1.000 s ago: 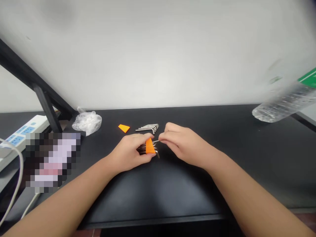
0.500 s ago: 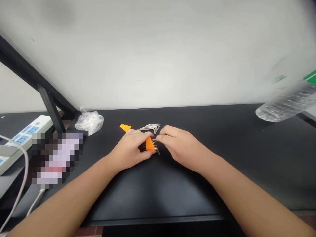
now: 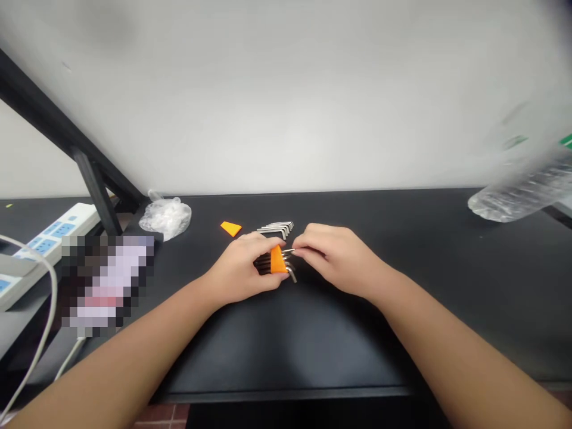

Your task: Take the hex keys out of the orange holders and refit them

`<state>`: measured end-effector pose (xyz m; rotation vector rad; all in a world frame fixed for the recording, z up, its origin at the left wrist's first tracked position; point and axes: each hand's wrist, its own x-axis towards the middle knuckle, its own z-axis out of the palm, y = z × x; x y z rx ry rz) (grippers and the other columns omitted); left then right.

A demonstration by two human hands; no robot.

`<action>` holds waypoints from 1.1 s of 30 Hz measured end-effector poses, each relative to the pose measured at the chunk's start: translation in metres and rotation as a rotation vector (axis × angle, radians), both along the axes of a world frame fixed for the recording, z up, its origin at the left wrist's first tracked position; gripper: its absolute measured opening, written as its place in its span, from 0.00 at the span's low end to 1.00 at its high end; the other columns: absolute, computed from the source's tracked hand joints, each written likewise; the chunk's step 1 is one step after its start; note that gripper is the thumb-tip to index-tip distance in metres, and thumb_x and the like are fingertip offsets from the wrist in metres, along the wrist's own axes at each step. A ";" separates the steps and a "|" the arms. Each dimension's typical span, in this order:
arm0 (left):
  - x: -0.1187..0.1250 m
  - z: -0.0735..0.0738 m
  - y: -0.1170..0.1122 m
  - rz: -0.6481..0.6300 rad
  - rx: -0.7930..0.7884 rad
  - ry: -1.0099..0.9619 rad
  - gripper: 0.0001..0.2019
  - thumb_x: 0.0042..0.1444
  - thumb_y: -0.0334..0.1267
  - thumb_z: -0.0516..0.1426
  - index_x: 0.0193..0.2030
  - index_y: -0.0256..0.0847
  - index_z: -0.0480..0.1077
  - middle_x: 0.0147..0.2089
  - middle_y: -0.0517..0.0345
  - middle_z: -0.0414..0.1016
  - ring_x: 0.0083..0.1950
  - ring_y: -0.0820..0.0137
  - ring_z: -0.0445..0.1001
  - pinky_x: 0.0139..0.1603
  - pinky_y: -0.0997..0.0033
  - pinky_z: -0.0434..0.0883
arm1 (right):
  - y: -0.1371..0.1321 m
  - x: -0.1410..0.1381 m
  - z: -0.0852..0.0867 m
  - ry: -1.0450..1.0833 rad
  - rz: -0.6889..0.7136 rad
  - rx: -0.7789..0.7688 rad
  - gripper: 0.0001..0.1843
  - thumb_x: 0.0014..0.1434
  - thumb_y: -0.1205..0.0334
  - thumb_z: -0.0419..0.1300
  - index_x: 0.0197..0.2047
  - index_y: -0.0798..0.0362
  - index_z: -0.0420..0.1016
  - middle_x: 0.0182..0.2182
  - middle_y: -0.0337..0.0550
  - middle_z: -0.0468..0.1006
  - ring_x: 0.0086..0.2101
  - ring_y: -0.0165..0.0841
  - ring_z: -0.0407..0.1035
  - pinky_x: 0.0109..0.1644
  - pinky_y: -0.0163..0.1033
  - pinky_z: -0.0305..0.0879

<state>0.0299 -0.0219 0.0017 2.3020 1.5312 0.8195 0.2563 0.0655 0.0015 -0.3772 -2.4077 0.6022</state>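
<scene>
My left hand [image 3: 243, 268] is closed around an orange hex key holder [image 3: 277, 260], thumb below and fingers above. Several silver hex keys run through it, their bent ends out on the right; one bent hex key [image 3: 292, 274] points down toward me. The fingertips of my right hand [image 3: 337, 256] pinch the end of a hex key [image 3: 288, 251] at the holder's upper right. Just beyond both hands, a row of loose L-shaped hex keys [image 3: 279, 227] lies on the black table. A second orange piece [image 3: 231, 229] rests behind my left hand.
A crumpled clear plastic bag [image 3: 165, 217] sits at the back left. Further left are a white power strip [image 3: 49, 241], a cable [image 3: 52, 298] and a pixelated flat object [image 3: 111, 280]. A plastic-wrapped bundle [image 3: 521, 193] lies at the right by the white wall.
The view has shifted slightly. My right fingertips have drawn a little away from the orange holder, and more of the pinched hex key shows. My left hand keeps its grip.
</scene>
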 end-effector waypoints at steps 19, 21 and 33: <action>-0.001 -0.003 0.000 -0.055 0.044 0.110 0.18 0.59 0.39 0.63 0.56 0.46 0.77 0.33 0.61 0.78 0.37 0.69 0.75 0.50 0.64 0.71 | 0.026 0.012 -0.014 -0.517 -0.246 0.081 0.08 0.61 0.71 0.58 0.32 0.52 0.76 0.33 0.42 0.74 0.30 0.31 0.67 0.33 0.36 0.58; -0.002 -0.004 0.000 -0.040 0.044 0.115 0.17 0.58 0.39 0.64 0.55 0.45 0.77 0.34 0.60 0.79 0.37 0.68 0.76 0.50 0.64 0.72 | 0.022 0.011 -0.012 -0.537 -0.278 0.125 0.09 0.61 0.71 0.58 0.30 0.52 0.74 0.32 0.42 0.73 0.29 0.30 0.66 0.31 0.37 0.56; 0.000 0.000 -0.001 0.104 -0.099 0.094 0.29 0.54 0.43 0.67 0.62 0.44 0.68 0.44 0.57 0.81 0.45 0.63 0.80 0.46 0.65 0.75 | 0.015 0.011 -0.008 -0.521 -0.337 0.152 0.08 0.58 0.72 0.57 0.29 0.52 0.69 0.32 0.42 0.73 0.27 0.31 0.64 0.29 0.38 0.51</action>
